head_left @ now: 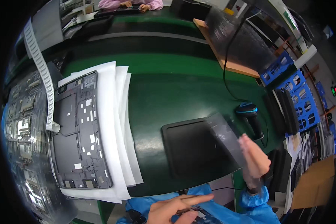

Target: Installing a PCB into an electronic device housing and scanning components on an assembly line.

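Note:
Low in the middle, my left hand (168, 210) is curled, with the index finger stretched out, around a circuit board (210, 217) that lies close to my blue-sleeved body and is partly cut off below. To the right, my right hand (255, 160) is smeared by motion, its fingers at the edge of a clear plastic sheet (226, 136). That sheet slants over the right side of a shallow black tray (186, 149) on the green bench. A dark laptop housing (78, 130) with small white patches rests at left on loose white sheets (119, 149).
Stacked clear trays of circuit boards (24, 138) fill the left edge, with a paper label strip (41, 67) in front. A corded barcode scanner (253, 119) stands right of the tray. Farther right are blue racks (304, 104) and cardboard (313, 184). Across the bench sits a pink-sleeved person (115, 4).

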### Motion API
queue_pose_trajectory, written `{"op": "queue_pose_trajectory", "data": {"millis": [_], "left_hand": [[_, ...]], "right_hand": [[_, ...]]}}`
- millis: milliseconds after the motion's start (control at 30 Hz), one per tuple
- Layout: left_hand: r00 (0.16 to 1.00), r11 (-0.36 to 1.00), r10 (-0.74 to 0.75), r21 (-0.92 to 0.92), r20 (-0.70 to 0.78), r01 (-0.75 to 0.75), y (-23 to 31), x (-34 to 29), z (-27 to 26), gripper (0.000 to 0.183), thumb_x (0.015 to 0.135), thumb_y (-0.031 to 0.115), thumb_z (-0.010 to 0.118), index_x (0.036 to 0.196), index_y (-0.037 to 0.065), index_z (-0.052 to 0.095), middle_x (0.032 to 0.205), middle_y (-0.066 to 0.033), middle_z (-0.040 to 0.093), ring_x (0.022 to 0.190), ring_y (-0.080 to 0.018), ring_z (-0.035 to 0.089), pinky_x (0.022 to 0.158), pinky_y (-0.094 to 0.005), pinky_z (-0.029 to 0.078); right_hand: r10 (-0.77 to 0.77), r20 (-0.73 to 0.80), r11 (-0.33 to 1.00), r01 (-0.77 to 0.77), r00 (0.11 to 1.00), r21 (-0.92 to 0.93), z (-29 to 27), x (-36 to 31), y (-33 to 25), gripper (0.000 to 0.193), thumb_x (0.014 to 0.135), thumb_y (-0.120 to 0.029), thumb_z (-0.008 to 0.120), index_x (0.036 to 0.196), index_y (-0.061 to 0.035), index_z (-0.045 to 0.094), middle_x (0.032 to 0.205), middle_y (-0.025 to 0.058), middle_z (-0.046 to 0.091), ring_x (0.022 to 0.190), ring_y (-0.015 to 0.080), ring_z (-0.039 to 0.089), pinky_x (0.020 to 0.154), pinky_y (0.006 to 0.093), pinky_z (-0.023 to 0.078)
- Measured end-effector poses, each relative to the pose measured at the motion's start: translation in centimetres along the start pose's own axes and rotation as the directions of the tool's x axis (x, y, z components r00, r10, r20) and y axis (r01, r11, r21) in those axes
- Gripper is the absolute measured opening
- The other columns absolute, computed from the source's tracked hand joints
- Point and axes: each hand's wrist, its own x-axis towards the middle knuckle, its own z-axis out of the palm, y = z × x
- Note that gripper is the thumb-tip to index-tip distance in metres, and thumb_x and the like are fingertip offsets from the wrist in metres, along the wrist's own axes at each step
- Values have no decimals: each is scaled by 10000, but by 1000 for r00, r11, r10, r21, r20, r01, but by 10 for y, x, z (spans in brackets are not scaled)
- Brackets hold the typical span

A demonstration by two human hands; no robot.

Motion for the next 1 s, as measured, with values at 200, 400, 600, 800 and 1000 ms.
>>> {"op": "queue_pose_trajectory", "data": {"millis": [200,400,600,800,1000], "left_hand": [[904,908,-349,-326,-246,262,-34,-50,-9,234,978,166,633,892,-4,496,842,-206,717,724,-193,691,653,-312,558],[726,587,-663,-728,-181,354,-38,-49,-7,250,1062,246,459,1108,2,479,846,-264,696,696,-348,715,625,-414,620],[842,542,-514,-697,166,469,-47,-57,3,627,1002,120,537,1523,114,190,1136,-351,617,886,-360,710,743,-417,610],[781,459,-559,-680,278,571,-45,-49,-10,782,983,130,567,1591,136,76,1046,-276,640,767,-250,675,700,-330,562],[898,782,-439,-500,-20,372,-37,-31,-8,846,962,400,591,1559,-26,169,982,-177,644,773,-135,560,721,-238,436]], "right_hand": [[734,-141,382,-232,665,895,-4,-21,-48,430,991,-119,546,1398,-3,468,1277,161,604,1131,304,636,978,433,543],[719,645,-463,-514,260,722,42,-47,-78,422,1043,-190,515,1415,-18,418,1358,166,561,1135,311,651,885,436,591],[372,928,-5,-1000,1,3,9,-47,-50,437,993,-320,632,814,73,694,651,132,683,588,196,691,517,278,554],[533,774,435,-895,343,98,23,14,-76,351,907,-245,747,740,50,656,536,89,623,483,144,618,457,266,456],[547,654,595,-792,522,135,79,25,-97,268,891,-169,721,776,57,631,508,141,584,427,205,571,457,327,428]]}}
